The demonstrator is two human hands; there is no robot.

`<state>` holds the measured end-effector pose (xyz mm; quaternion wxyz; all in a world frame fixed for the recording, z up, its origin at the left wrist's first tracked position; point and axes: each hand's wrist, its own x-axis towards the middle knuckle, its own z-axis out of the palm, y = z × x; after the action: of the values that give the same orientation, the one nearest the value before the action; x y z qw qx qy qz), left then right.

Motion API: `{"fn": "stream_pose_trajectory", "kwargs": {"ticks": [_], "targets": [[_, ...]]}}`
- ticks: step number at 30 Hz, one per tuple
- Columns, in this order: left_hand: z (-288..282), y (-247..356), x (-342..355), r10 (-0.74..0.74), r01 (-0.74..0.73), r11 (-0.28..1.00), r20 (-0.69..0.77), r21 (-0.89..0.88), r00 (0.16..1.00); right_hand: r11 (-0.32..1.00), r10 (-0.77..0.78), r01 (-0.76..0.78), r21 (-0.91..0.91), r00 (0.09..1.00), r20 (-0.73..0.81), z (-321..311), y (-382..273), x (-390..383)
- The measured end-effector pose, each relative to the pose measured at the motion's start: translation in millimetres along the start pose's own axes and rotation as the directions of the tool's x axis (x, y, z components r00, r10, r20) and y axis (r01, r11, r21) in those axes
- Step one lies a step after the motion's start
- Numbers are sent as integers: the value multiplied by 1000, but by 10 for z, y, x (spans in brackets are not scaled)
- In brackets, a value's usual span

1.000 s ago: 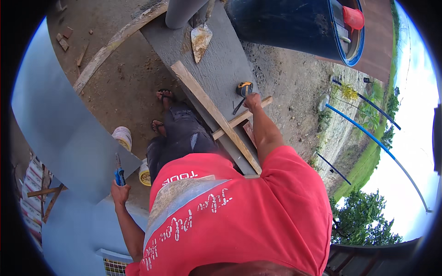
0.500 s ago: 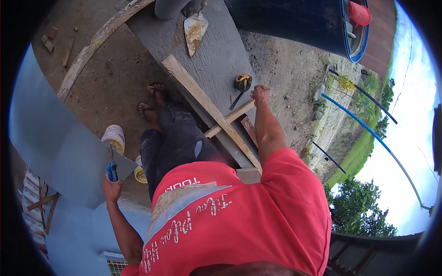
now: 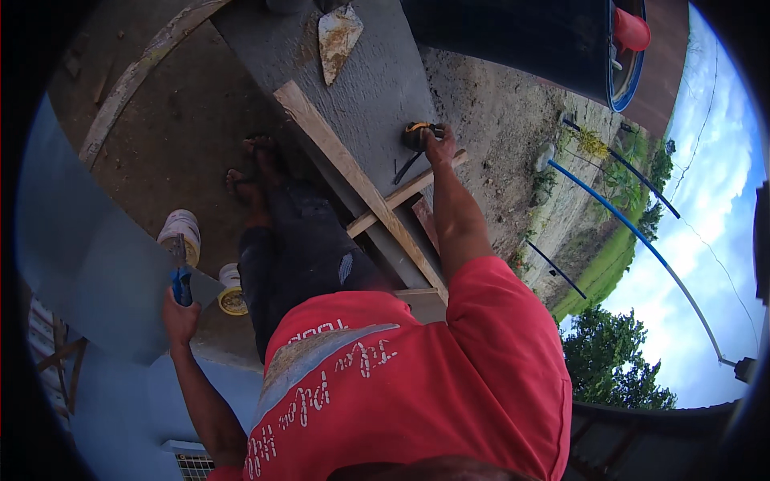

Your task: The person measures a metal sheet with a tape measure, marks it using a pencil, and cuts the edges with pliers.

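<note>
White lettering [image 3: 365,359] runs across the red shirt [image 3: 457,377].

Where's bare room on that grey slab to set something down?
On the grey slab, the bare patch lies between the trowel and the tape measure, bordered on the left by the long wooden strip. It's crowded lower down, where that strip crosses the short one and the right hand reaches the tape measure.

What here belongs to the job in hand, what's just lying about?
In use, judging by the hands:
blue-handled tool, in the left hand
tape measure, at the right hand
crossed wooden strips, probably

Apparently just lying about:
trowel
two buckets
dark blue drum
red scoop at the drum's mouth
</note>
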<state>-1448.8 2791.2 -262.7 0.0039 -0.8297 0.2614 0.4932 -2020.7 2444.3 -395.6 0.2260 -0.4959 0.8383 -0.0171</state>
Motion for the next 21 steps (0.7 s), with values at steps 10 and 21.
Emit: {"fn": "stream_pose_trajectory", "kwargs": {"ticks": [10, 21], "targets": [[177, -44, -54, -8, 8, 1000, 9, 20, 1000, 870, -182, 295, -394, 936, 300, -221, 53, 272], [170, -55, -152, -5, 5, 1000, -28, -1, 1000, 843, -15, 183, -506, 948, 318, -163, 208, 312]]}}
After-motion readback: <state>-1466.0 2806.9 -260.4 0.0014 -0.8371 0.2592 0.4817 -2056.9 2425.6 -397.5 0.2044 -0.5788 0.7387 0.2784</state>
